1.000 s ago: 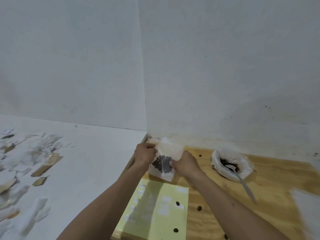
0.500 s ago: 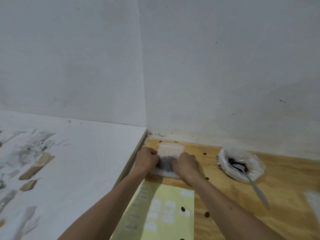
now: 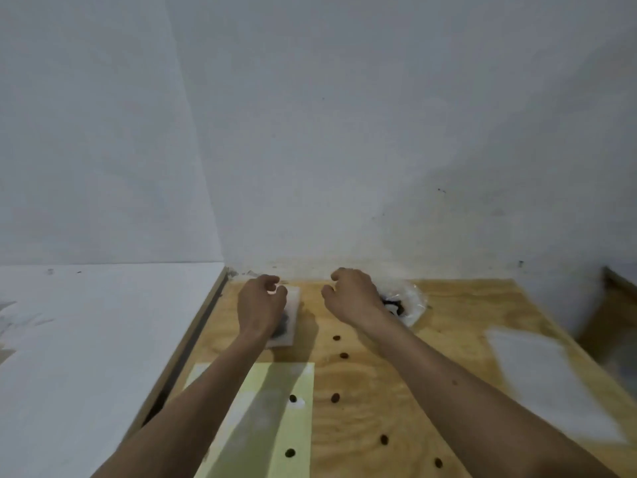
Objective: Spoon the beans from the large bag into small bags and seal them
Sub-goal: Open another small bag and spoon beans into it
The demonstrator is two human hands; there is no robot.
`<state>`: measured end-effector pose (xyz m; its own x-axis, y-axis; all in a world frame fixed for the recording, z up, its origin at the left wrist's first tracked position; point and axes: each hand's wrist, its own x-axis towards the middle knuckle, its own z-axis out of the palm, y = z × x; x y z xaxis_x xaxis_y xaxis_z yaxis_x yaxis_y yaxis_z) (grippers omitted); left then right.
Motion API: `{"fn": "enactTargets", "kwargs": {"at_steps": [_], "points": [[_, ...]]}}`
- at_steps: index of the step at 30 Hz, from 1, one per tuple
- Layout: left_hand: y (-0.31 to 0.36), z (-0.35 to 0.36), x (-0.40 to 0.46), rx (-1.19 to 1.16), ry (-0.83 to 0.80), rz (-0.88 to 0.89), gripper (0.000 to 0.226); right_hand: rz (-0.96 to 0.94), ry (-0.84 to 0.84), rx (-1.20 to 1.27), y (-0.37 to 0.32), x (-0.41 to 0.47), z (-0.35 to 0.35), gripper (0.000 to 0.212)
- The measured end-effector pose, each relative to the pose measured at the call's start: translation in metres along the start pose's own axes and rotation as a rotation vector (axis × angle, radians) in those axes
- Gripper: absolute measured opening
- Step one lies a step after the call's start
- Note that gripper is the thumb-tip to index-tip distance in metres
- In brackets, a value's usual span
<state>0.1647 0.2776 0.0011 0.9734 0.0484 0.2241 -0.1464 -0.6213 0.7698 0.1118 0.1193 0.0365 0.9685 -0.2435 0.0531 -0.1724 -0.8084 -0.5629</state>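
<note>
White walls meet in a corner above a plywood tabletop, with a white surface adjoining it on the left.

Small bag: translucent plastic, lying flat on the plywood near the back left corner, dark beans visible inside through the plastic. Whether its top is sealed cannot be told; frame is motion-blurred.

Left hand: positioned over the small bag and covering much of it. Fingers loosely curled, nothing visibly pinched or gripped. Contact between palm and bag cannot be confirmed.

Right hand: just right of the small bag, apart from it, bare plywood showing between the two hands. Fingers loosely curled, holding nothing. It sits in front of the large bag and hides its left edge.

Large bag: clear plastic, mouth open upward, near the back wall right of centre. Dark beans inside, with a pale shape among them, too blurred to identify.

Loose beans: several scattered singly on the plywood, in front of the hands and toward the near edge; two of them lie on the yellow-green sheet.

Yellow-green sheet: flat on the near left part of the plywood, partly covered by the left forearm.

White sheet: flat on the right side of the table, well apart from both bags, heavily blurred.
</note>
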Motion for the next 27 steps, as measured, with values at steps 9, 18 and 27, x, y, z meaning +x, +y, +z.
{"fn": "enactTargets", "kwargs": {"at_steps": [9,18,27], "points": [[0.127,0.109,-0.102,-0.256,-0.335,0.331,0.024,0.292,0.191,-0.230,0.147,-0.064,-0.123,0.024],[0.169,0.202,-0.171,-0.027,-0.856,0.061,0.019,0.611,-0.017,-0.243,0.259,-0.137,-0.136,0.047],[0.170,0.231,-0.176,-0.274,-0.743,-0.096,0.042,0.578,0.309,0.023,0.286,-0.145,-0.139,0.051]]}}
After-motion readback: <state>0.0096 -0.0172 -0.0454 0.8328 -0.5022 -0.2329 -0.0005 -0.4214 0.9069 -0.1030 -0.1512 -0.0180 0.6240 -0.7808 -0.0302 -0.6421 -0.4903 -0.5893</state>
